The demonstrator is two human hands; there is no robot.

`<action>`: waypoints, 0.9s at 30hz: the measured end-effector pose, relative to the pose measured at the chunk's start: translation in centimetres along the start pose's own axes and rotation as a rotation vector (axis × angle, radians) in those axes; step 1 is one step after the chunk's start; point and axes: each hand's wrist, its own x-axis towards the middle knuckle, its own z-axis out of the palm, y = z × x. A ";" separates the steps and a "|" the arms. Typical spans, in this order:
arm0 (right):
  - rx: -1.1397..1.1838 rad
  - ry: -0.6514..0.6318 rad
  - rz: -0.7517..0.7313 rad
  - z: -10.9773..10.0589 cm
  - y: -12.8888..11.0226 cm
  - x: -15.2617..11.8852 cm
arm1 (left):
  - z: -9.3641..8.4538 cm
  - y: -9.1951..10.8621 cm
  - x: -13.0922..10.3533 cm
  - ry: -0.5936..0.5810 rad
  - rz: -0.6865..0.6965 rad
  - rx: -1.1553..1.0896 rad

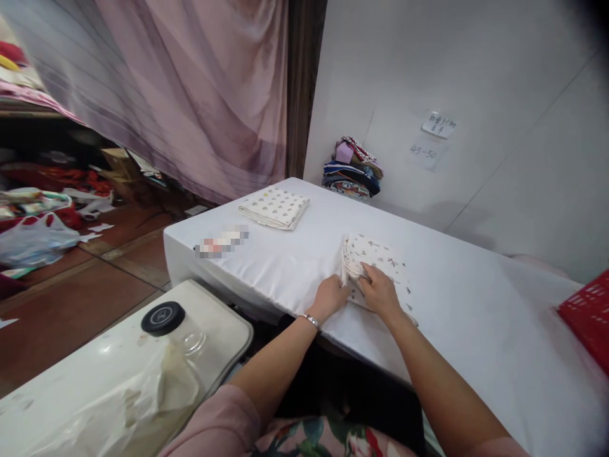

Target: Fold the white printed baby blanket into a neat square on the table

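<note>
A white cloth with small dark prints (380,257) lies folded in layers on the white-covered table (457,317). My left hand (332,295), with a bracelet at the wrist, is at the cloth's near left edge, its fingers closed on that edge. My right hand (378,289) is on the near part of the same cloth, its fingers bent around the bunched layers. Another folded white cloth with grey prints (275,206) lies farther back on the left of the table.
A pile of folded fabrics (353,168) stands against the wall behind the table. A red basket (587,317) is at the right edge. On the left, a smaller white table (109,343) bears a dark-lidded jar (162,318) and a plastic bag (137,400).
</note>
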 end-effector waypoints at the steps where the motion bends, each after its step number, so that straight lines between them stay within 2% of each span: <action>1: -0.021 0.001 -0.011 0.0 0.0 -0.1 | -0.1 -0.2 0.2 -0.014 -0.057 -0.101; 4: -0.086 -0.017 -0.077 0.0 -0.2 -0.3 | -0.3 -0.5 0.3 0.014 -0.165 -0.395; 8: -0.152 -0.104 -0.161 0.7 -1.3 -0.7 | -0.1 -0.7 0.0 0.028 -0.083 -0.574; 12: -0.202 -0.146 -0.158 1.7 -2.2 -1.0 | -0.4 -0.9 -0.5 0.001 -0.026 -0.535; 17: -0.233 -0.151 -0.166 2.4 -2.7 -1.4 | -1.9 -0.3 -1.2 -0.058 -0.128 -0.614; 20: -0.201 -0.138 -0.182 2.9 -3.0 -1.7 | -2.6 0.3 -1.4 -0.103 -0.159 -0.576; 27: -0.154 -0.111 -0.148 3.5 -2.5 -3.0 | -2.4 0.4 -0.3 -0.113 -0.173 -0.429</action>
